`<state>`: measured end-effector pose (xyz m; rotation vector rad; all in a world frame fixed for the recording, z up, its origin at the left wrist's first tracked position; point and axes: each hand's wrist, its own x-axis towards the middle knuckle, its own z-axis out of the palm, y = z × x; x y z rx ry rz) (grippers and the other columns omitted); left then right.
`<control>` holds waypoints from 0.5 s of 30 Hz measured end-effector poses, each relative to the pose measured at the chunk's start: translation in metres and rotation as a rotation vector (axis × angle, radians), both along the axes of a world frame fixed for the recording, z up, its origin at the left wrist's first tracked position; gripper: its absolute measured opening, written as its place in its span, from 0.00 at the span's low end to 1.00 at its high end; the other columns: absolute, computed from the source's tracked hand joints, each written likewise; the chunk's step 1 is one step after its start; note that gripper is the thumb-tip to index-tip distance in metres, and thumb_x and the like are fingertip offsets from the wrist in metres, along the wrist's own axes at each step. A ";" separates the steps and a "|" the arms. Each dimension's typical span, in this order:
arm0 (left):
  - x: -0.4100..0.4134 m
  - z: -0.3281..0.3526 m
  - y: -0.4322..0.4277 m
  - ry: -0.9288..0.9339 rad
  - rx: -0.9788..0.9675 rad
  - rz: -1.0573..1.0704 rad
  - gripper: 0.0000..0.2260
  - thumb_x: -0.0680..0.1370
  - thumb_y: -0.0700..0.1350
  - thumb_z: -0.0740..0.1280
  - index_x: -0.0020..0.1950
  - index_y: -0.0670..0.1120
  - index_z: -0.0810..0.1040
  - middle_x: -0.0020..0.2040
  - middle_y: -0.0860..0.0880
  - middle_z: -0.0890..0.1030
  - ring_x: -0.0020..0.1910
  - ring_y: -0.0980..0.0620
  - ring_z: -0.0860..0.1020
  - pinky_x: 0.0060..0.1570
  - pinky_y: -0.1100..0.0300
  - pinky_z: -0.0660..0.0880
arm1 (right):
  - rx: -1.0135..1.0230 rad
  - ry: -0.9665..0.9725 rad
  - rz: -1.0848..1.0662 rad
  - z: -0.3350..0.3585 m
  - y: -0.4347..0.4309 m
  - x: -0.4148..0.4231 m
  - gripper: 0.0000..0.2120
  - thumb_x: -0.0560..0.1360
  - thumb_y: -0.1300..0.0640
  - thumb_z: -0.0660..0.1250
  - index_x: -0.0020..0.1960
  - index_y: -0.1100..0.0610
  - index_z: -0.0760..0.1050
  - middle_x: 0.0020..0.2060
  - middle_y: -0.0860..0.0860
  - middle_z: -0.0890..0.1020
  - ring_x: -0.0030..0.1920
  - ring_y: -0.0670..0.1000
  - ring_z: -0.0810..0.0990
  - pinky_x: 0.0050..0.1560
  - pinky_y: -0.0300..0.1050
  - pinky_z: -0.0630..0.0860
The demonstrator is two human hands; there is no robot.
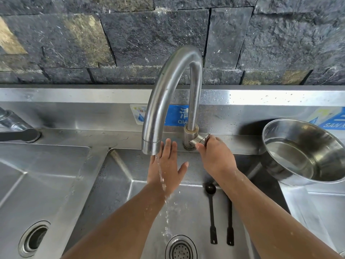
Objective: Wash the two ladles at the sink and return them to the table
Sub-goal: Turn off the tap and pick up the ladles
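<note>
A curved steel tap (pixel 168 94) rises from the back ledge of a steel sink (pixel 115 184) set against a dark stone wall (pixel 168 30). A thin stream of water (pixel 162 176) falls from the spout toward the drain (pixel 180 248) below it. The left hand (pixel 167 166) lies flat directly under the spout, palm down, its grip spread with all fingers apart and holding nothing; the water runs over its back and splashes off the wrist. The right hand (pixel 214 156) reaches to the base of the tap, its grip pinching the small lever (pixel 202 140) that juts from the right of the base.

The two ladles (pixel 211 212) lie on the floor of the basin, right of the stream and just beside each other, black handles parallel and pointing toward the person. The bowl of the nearer-to-tap ladle shows as a dark round cup; the bowl of the other ladle is hidden under the right forearm. Neither hand touches them.

Right of the tap, a steel bowl (pixel 302 152) with some water in it leans tilted on the rim between basins. Left of the tap lies a second basin (pixel 37 184) with its own open drain (pixel 34 238), and the handle of another tap (pixel 16 130) shows at the far left edge. Blue stickers (pixel 175 116) are fixed to the splashback behind the tap.
</note>
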<state>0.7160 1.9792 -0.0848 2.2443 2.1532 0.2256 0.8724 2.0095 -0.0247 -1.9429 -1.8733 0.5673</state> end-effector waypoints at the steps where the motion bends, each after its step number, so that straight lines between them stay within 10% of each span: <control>1: 0.000 -0.001 0.000 0.003 0.000 0.000 0.36 0.79 0.65 0.49 0.80 0.46 0.48 0.82 0.46 0.49 0.80 0.44 0.48 0.72 0.51 0.41 | -0.002 -0.002 -0.003 0.000 0.000 0.000 0.13 0.81 0.46 0.60 0.54 0.55 0.73 0.45 0.50 0.76 0.42 0.51 0.77 0.42 0.48 0.76; 15: 0.002 0.001 -0.001 -0.041 -0.026 0.014 0.37 0.78 0.66 0.50 0.80 0.46 0.47 0.82 0.46 0.48 0.80 0.44 0.45 0.75 0.49 0.42 | 0.027 -0.002 0.008 0.000 0.000 0.003 0.13 0.80 0.43 0.60 0.47 0.53 0.72 0.42 0.49 0.76 0.40 0.51 0.76 0.39 0.48 0.73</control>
